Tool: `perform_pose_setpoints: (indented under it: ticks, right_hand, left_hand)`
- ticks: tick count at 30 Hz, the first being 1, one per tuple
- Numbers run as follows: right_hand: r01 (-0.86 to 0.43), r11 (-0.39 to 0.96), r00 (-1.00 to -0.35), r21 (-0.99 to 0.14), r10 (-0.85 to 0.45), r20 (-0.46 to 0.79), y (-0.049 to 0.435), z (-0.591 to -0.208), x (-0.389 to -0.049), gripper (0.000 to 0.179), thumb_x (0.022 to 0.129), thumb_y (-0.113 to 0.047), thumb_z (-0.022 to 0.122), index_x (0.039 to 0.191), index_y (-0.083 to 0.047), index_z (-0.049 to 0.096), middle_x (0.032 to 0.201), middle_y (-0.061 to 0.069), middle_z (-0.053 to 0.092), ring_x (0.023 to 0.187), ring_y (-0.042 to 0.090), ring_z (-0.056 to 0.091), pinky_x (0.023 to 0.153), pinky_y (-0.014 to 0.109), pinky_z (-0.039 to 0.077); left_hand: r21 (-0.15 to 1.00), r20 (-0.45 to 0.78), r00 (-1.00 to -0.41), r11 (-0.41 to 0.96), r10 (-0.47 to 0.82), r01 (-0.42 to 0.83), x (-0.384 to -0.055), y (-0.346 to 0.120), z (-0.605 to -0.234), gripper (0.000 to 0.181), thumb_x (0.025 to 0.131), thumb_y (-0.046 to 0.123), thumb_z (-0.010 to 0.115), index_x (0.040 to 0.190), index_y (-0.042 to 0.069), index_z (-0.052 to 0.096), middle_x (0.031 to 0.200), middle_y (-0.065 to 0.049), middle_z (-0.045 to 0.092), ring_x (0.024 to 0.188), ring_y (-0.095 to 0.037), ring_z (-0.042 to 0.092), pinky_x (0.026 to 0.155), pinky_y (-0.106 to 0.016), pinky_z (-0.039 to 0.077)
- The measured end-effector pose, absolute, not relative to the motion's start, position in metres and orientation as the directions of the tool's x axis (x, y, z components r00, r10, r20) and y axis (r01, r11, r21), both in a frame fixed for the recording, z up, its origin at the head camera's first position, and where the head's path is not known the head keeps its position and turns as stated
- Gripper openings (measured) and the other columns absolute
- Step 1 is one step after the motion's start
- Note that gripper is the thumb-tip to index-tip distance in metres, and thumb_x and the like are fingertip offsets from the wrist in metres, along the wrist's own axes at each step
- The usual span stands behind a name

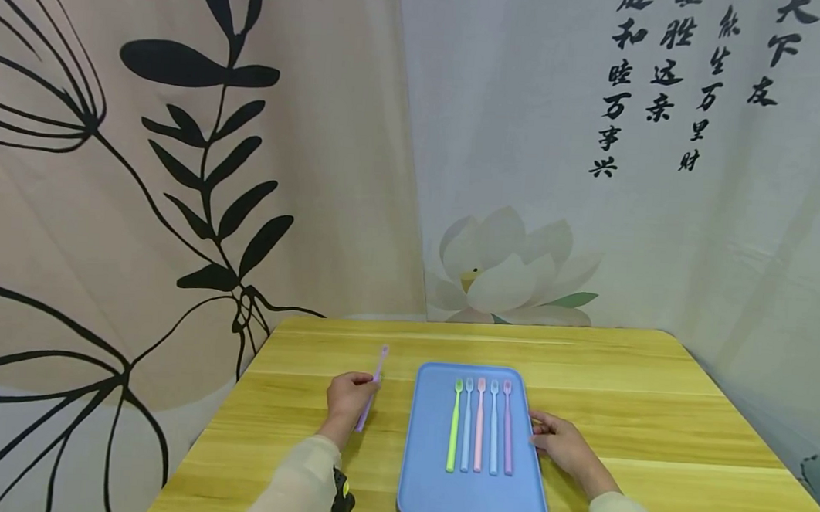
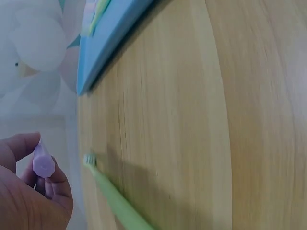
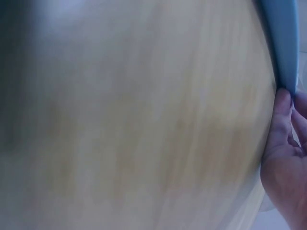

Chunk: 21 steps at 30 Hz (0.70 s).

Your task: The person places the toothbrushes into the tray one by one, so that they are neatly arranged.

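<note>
My left hand (image 1: pixel 348 401) pinches a purple toothbrush (image 1: pixel 364 413) near the left side of the tray, its head tilted up and away; in the left wrist view its handle end (image 2: pixel 43 165) faces the camera between thumb and fingers. A green toothbrush (image 2: pixel 117 203) lies on the table beside that hand; from the head it is hidden. My right hand (image 1: pixel 564 443) grips the right rim of the blue tray (image 1: pixel 470 503), thumb and fingers at its edge (image 3: pixel 284 43). On the tray, side by side, lie a green toothbrush (image 1: pixel 453 432), a pink one (image 1: pixel 479 434), a purple one (image 1: pixel 508 435) and two blue ones.
The tray stands on a yellow wooden table (image 1: pixel 652 408). Printed curtains (image 1: pixel 345 167) hang behind the table's far edge. A black wrist device (image 1: pixel 343 500) sits on the left sleeve.
</note>
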State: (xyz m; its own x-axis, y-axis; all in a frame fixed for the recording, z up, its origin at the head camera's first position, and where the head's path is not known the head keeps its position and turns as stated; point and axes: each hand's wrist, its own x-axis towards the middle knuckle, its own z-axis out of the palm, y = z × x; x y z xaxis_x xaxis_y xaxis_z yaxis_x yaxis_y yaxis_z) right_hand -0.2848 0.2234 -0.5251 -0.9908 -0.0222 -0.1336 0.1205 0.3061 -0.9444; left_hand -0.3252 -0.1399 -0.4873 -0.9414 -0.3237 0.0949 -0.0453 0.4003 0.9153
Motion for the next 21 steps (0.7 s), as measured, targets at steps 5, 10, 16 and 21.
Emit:
perform_pose_setpoints:
  ticks: [5, 10, 16, 21]
  right_hand:
    - [0.103, 0.305, -0.993, -0.947, -0.026, -0.117, 0.223, -0.526, -0.284, 0.048, 0.081, 0.007, 0.056, 0.128, 0.005, 0.046, 0.094, 0.013, 0.051, 0.087, 0.022, 0.051, 0.073, 0.035, 0.050]
    - [0.098, 0.297, -0.993, -0.950, -0.027, -0.111, 0.223, -0.526, -0.284, 0.048, 0.081, 0.008, 0.055, 0.128, 0.006, 0.045, 0.094, 0.014, 0.052, 0.087, 0.022, 0.051, 0.073, 0.035, 0.050]
    - [0.101, 0.303, -0.993, -0.948, -0.025, -0.113, 0.223, -0.527, -0.285, 0.048, 0.082, 0.007, 0.056, 0.129, 0.005, 0.045, 0.093, 0.013, 0.051, 0.086, 0.021, 0.051, 0.073, 0.035, 0.050]
    - [0.102, 0.309, -0.993, -0.946, -0.022, -0.114, 0.223, -0.528, -0.285, 0.048, 0.082, 0.006, 0.056, 0.129, 0.004, 0.046, 0.093, 0.013, 0.051, 0.086, 0.021, 0.052, 0.073, 0.035, 0.050]
  left_hand:
    - [0.922, 0.094, -0.947, 0.386, -0.307, -0.034, -0.326, -0.126, -0.489, 0.018, 0.076, 0.012, 0.072, 0.089, 0.000, 0.069, 0.079, -0.007, 0.064, 0.066, -0.018, 0.058, 0.056, -0.031, 0.049]
    - [0.924, 0.097, -0.948, 0.381, -0.304, -0.027, -0.325, -0.111, -0.490, 0.015, 0.074, 0.011, 0.073, 0.085, 0.001, 0.070, 0.076, -0.005, 0.063, 0.063, -0.016, 0.057, 0.055, -0.029, 0.049]
    - [0.925, 0.108, -0.951, 0.381, -0.290, -0.011, -0.322, -0.093, -0.491, 0.013, 0.073, 0.010, 0.073, 0.083, 0.001, 0.070, 0.073, -0.005, 0.063, 0.061, -0.016, 0.057, 0.054, -0.029, 0.048]
    - [0.928, 0.101, -0.957, 0.373, -0.272, -0.008, -0.319, -0.080, -0.492, 0.014, 0.075, 0.010, 0.071, 0.084, 0.001, 0.070, 0.074, -0.005, 0.063, 0.063, -0.016, 0.057, 0.056, -0.029, 0.049]
